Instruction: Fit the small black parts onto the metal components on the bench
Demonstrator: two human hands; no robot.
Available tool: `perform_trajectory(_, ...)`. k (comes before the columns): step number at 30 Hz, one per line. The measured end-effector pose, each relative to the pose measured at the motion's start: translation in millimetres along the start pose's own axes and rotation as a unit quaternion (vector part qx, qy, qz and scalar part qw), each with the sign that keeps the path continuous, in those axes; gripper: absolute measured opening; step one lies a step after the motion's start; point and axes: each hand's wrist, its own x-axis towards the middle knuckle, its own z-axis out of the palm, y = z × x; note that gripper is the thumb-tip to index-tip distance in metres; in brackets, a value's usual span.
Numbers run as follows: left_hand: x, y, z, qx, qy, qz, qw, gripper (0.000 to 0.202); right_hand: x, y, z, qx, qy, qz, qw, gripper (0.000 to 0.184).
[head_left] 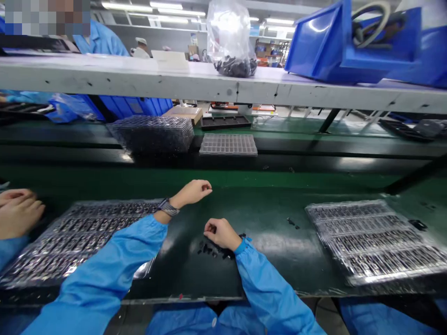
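my left hand (pixel 191 192) hovers over the belt (pixel 279 218), fingertips pressed together; my right hand (pixel 220 232) rests curled tight by the black parts (pixel 209 250); any pinched part is hidden.

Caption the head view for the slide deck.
Right hand rests over loose black parts on the green bench; left hand, curled shut, hovers beside a filled tray.

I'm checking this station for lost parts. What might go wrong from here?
The small black parts under the right hand lie loose on the dark surface; a few strays already sit apart and might be overlooked. The left sleeve passes over the left tray and might disturb its filled pockets. A co-worker's hand rests at that tray's edge, so hands could collide.
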Motion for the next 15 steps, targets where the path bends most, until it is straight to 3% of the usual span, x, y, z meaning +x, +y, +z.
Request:
perform_trajectory(3, 28, 8, 25.3, -0.008, -0.027, 0.038, 0.999, 0.017, 2, 3, -8, 0.032, 0.028, 0.021, 0.999, 0.014)
perform_trajectory(8, 82, 10, 58.8, -0.058, -0.028, 0.026, 0.998, 0.011, 3, 8, -20, -0.010, 0.065, 0.000, 0.998, 0.019)
perform_trajectory(15, 163, 34, 110.9, -0.076, -0.008, -0.010, 0.997, 0.012, 12, 6, -10, 0.003, 0.063, 0.007, 0.998, 0.025)
